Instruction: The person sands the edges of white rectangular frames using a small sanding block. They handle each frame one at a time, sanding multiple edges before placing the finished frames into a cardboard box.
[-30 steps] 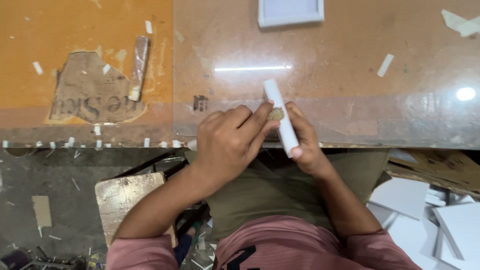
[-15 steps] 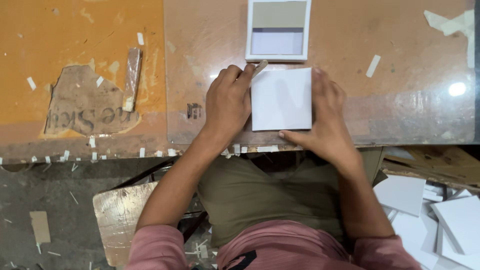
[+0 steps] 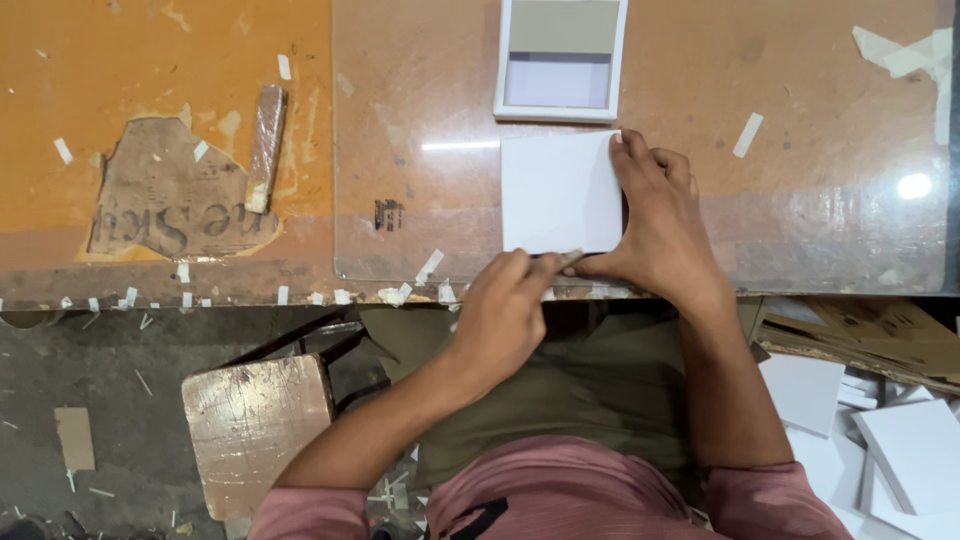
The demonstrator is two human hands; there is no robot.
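A: Left to right. Brown tape-wrapped stick lay on the orange part of the tabletop, left, apart from the work. Left hand was at the front edge, fingers pinched on a small thin tool, tip at the bottom edge of the white square panel.

B: Panel location?

A: Flat on the glass sheet, near the tabletop's front edge, just in front of the white open tray. Right hand was pressed flat against its right edge, not grasping, only bracing.

B: Risks?

A: My read: the brace was one-sided, so a push from the tool could've slid the panel on the glass. Right thumb sat close to the tool tip; a slip could've caught it. Cannot tell if the tool was a blade.
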